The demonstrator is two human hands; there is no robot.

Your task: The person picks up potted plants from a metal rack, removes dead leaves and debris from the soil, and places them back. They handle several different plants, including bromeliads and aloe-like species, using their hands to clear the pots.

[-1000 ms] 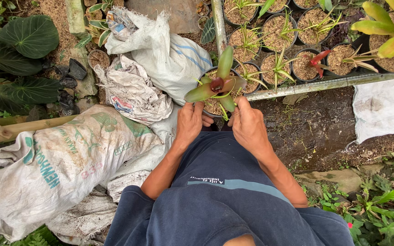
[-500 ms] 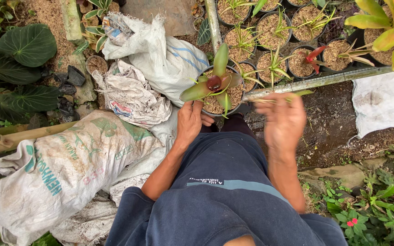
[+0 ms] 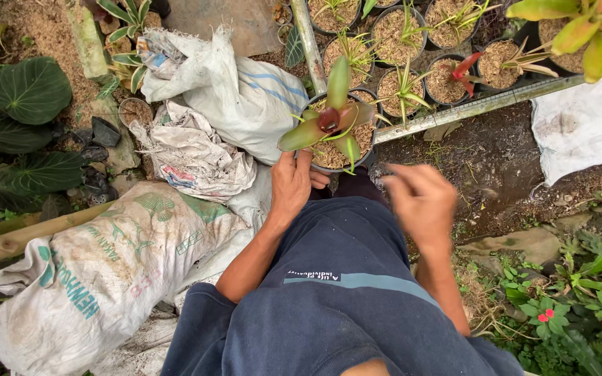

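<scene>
A black pot (image 3: 365, 157) filled with brown husk holds a small plant (image 3: 331, 120) with green leaves and a dark red centre. My left hand (image 3: 291, 184) grips the pot's near left side from below. Off the pot and blurred with motion, my right hand (image 3: 421, 197) hovers to its right with the fingers apart and nothing in them. Both forearms reach out over my dark blue trousers (image 3: 336, 292).
Several potted seedlings (image 3: 402, 35) stand behind a grey pole (image 3: 496, 103). White woven sacks (image 3: 231, 90) and a large printed sack (image 3: 99, 271) lie to the left. Big dark leaves (image 3: 26, 90) grow far left, white cloth (image 3: 580, 125) lies right, and weeds (image 3: 566, 306) grow near right.
My right hand has let go of the pot's right side and pulled back to the right and toward me. The left hand stays on the pot.
</scene>
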